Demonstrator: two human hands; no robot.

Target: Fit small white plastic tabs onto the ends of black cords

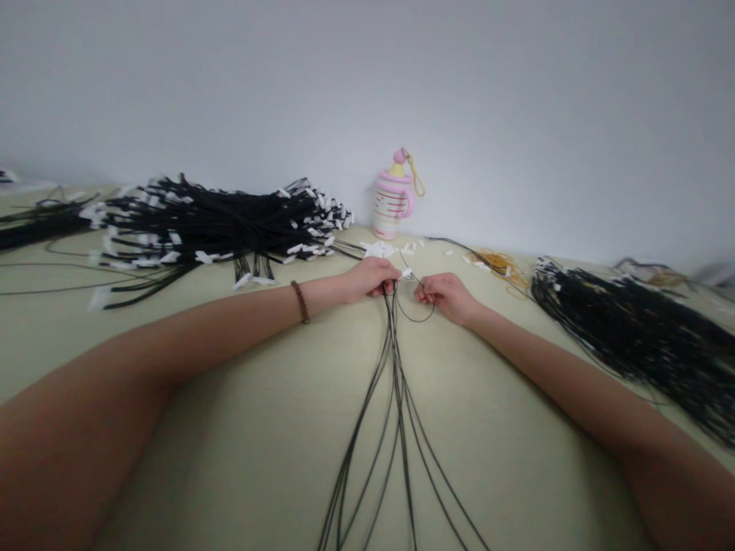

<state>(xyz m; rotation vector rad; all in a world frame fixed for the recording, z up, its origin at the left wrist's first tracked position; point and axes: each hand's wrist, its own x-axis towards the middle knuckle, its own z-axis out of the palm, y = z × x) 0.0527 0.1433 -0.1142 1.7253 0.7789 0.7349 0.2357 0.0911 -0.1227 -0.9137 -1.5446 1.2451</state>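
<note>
So it's one head cam, facing forward and down over the worktop (pixel 258 451), pretty close to the left hand (pixel 369 277) and right hand (pixel 449 297), wall (pixel 367 76) up top.

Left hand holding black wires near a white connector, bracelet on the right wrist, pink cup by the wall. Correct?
No: the head view shows the bracelet on the left wrist, not the right. The rest stands: the left hand holds black wires near a white connector, and the pink cup is by the wall.

Black wires (pixel 393 337) and a white connector (pixel 406 273) contrast with a pale yellow-green tabletop (pixel 258 428), a brown bracelet (pixel 299 301), yellow strands (pixel 505 265), a red-striped pink cup (pixel 387 205) and a pale grey wall (pixel 230 84).
</note>
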